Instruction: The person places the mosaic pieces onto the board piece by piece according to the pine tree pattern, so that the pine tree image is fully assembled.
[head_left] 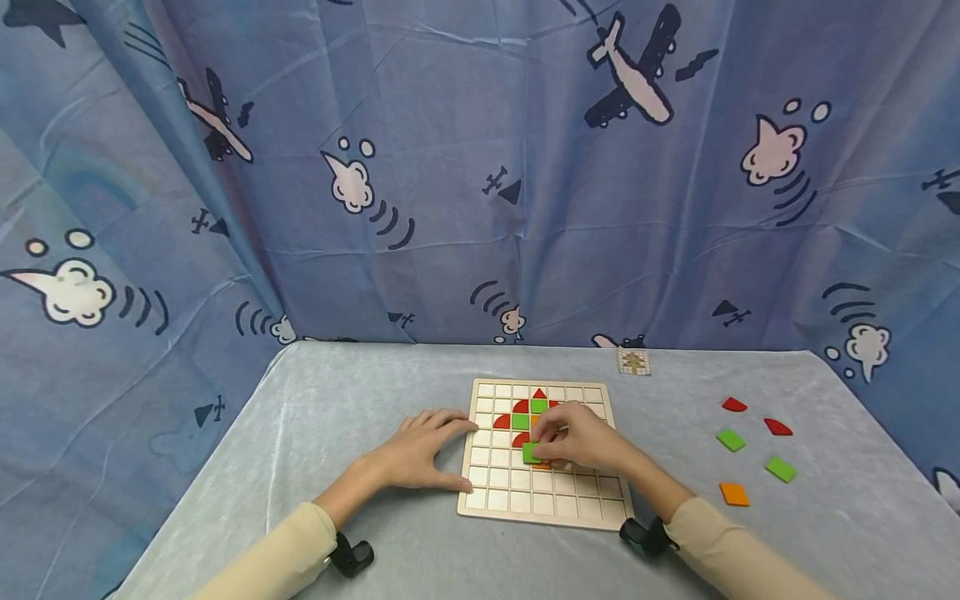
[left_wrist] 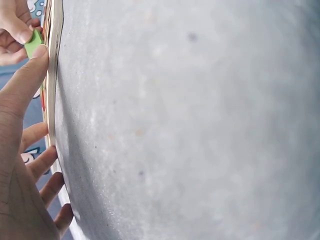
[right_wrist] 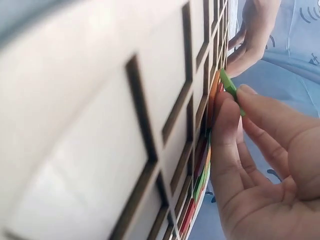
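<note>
A wooden grid board (head_left: 498, 479) lies on the table, its upper middle cells filled with red, green and orange tiles. My right hand (head_left: 581, 437) pinches a green square tile (head_left: 530, 453) between thumb and fingers, tilted close over the board. In the right wrist view the same green tile (right_wrist: 231, 90) shows edge-on beside an orange piece in the grid. My left hand (head_left: 422, 454) rests at the board's left edge, thumb and fingertips touching the rim with the fingers spread. Part of the tile pattern is hidden behind my right hand.
To the right of the board lie loose tiles: two red quarter-round pieces (head_left: 734, 405), two green squares (head_left: 731, 440) and an orange square (head_left: 734, 494). A small pattern card (head_left: 634, 362) lies at the table's back edge. A blue printed curtain (head_left: 450, 208) hangs behind.
</note>
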